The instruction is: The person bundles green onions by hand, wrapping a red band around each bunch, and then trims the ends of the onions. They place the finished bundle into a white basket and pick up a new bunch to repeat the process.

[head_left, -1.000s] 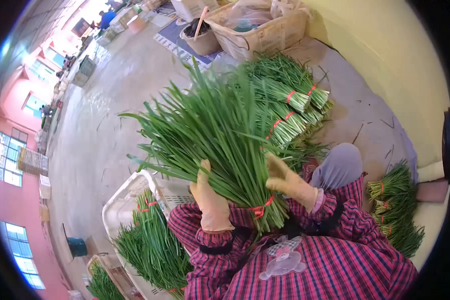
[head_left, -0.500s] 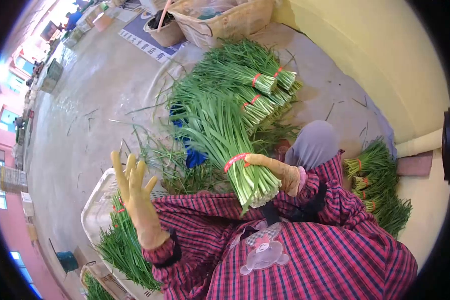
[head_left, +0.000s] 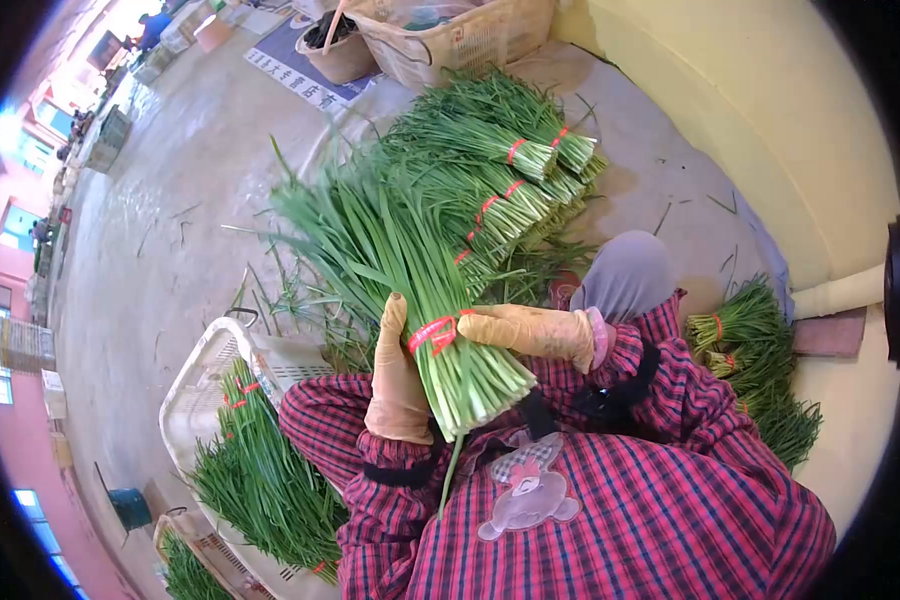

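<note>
A thick green bunch of leafy stalks (head_left: 405,255) with a red band (head_left: 433,335) lies across both my gloved hands, its pale cut ends pointing down and right. My left hand (head_left: 400,375) rests along the left side of the bunch, thumb up beside the band, its other fingers hidden. From the right, my right hand (head_left: 525,332) grips it, with a finger over the stalks at the band. Just behind is a pile of banded bunches (head_left: 515,150).
A white crate (head_left: 185,400) at the left holds more bunches. Banded bunches (head_left: 760,370) lie at the right by the yellow wall (head_left: 770,120). A large basket (head_left: 450,45) and a small bucket (head_left: 338,58) stand at the back. Loose stalks litter the floor.
My left hand has come from open in the air to the left side of the bunch. The bunch has shifted left and turned, and my right hand has moved left with it.
</note>
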A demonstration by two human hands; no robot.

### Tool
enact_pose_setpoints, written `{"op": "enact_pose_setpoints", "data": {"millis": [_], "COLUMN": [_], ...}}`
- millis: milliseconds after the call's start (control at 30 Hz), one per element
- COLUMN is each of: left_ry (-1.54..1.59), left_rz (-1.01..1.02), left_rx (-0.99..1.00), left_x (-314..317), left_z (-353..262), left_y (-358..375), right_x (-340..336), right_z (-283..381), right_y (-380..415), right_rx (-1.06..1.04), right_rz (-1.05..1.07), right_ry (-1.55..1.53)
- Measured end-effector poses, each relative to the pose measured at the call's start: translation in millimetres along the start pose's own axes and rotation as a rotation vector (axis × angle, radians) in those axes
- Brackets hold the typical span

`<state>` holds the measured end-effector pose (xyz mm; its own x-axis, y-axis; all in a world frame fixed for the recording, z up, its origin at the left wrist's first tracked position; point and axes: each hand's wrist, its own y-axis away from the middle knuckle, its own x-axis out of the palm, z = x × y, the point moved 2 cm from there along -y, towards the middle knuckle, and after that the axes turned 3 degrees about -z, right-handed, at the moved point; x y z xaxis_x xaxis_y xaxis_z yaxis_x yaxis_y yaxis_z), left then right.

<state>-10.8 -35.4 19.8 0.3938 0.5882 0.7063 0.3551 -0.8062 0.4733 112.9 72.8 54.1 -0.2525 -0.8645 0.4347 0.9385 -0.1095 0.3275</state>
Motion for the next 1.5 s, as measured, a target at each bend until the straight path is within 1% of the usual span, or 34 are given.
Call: {"op": "enact_pose_setpoints", "data": {"millis": [100,133,167,233,267,300,367,400,433,467,500,567,600,633,700,733,767,867,900,933,967,1033,1067,1100,1133,1167,1233,1267,1300,1333,1367,1433,1467,1500], "left_ry": [0.032,0.021,0.026,-0.091,-0.034,-0.031,0.112,0.157,0.165,0.169,0.173,0.176,0.187,0.199,0.156,0.156,0.181,0.201,0.205,0.149,0.091,0.060,-0.086,-0.229,-0.131,-0.081,0.007,0.006,0.004,0.003,0.003,-0.145,-0.253,-0.253], "left_rz": [-0.051,-0.083,-0.087,-0.094,-0.094,-0.093,-0.038,-0.024,-0.028,-0.049,-0.069,-0.058,-0.076,-0.097,-0.050,-0.047,-0.052,-0.062,-0.065,-0.071,-0.075,-0.090,-0.140,-0.196,-0.174,-0.095,-0.038,-0.033,-0.029,-0.023,-0.019,-0.176,-0.088,-0.083], "left_rx": [0.016,0.007,0.005,0.006,-0.061,-0.066,-0.187,-0.244,-0.239,-0.200,-0.161,-0.101,-0.107,-0.112,-0.199,-0.203,-0.226,-0.247,-0.237,-0.136,-0.038,0.017,0.154,0.288,0.286,0.289,0.392,0.394,0.314,0.233,0.233,0.199,0.145,0.143], "left_x": [-13,-20,-25,-29,-29,-28,-10,-8,-10,-12,-12,-5,-7,-10,-28,-28,-26,-22,-23,-25,-26,-26,-29,-30,-27,-19,-25,-29,-35,-40,-44,-56,-58,-58], "left_z": [0,1,2,3,4,4,-1,-2,-3,-5,-5,-12,-13,-13,-7,-7,-6,-10,-11,-12,-13,-12,-12,-12,-11,-16,-17,-21,-26,-28,-29,-25,-23,-18], "left_y": [-12,-15,-16,-19,-20,-20,-10,-10,-10,-10,-10,-4,-4,-4,-8,-8,-7,-2,-2,-3,-3,-7,-11,-12,-11,-5,-16,-15,-13,-10,-10,-12,-11,-15], "right_x": [-28,-29,-29,-17,-14,-11,-9,-13,-14,-11,-15,-17,-12,-13,-2,4,8,8,4,1,-6,-17,-18,-12,-3,7,-3,-7,-12,-17,-20,-22,-21,-24], "right_z": [-4,-1,1,18,17,16,18,14,12,9,13,22,30,30,29,28,30,25,25,20,17,3,-2,-9,-19,-21,-31,-31,-29,-27,-26,-20,-10,-7], "right_y": [5,7,7,12,6,-1,-9,-17,-24,-31,-29,-25,-17,-16,-11,-11,-12,-22,-25,-27,-33,-35,-33,-31,-26,-15,-24,-23,-21,-19,-16,-11,-6,-4], "right_rx": [-0.015,-0.118,-0.191,-0.509,-0.591,-0.674,-0.615,-0.548,-0.479,-0.397,-0.298,-0.376,-0.425,-0.421,-0.699,-0.661,-0.710,-0.771,-0.602,-0.403,-0.402,-0.243,-0.245,-0.186,-0.123,-0.151,-0.095,-0.062,-0.029,-0.038,-0.042,-0.083,-0.066,-0.068], "right_rz": [-0.223,-0.344,-0.371,-0.297,-0.218,-0.134,-0.158,-0.205,-0.247,-0.280,-0.310,-0.470,-0.445,-0.434,-0.092,-0.062,-0.077,-0.080,-0.259,-0.415,-0.569,-0.551,-0.547,-0.409,-0.261,-0.366,-0.283,-0.238,-0.190,-0.173,-0.176,-0.087,-0.066,-0.071], "right_ry": [0.315,0.276,0.295,0.733,0.844,0.956,0.956,0.772,0.590,0.231,0.088,-0.024,0.150,0.155,0.822,0.961,1.147,1.142,0.612,0.081,-0.074,-0.158,-0.154,0.201,0.550,0.683,0.216,0.060,-0.098,-0.196,-0.194,-0.462,-0.458,-0.456]}}
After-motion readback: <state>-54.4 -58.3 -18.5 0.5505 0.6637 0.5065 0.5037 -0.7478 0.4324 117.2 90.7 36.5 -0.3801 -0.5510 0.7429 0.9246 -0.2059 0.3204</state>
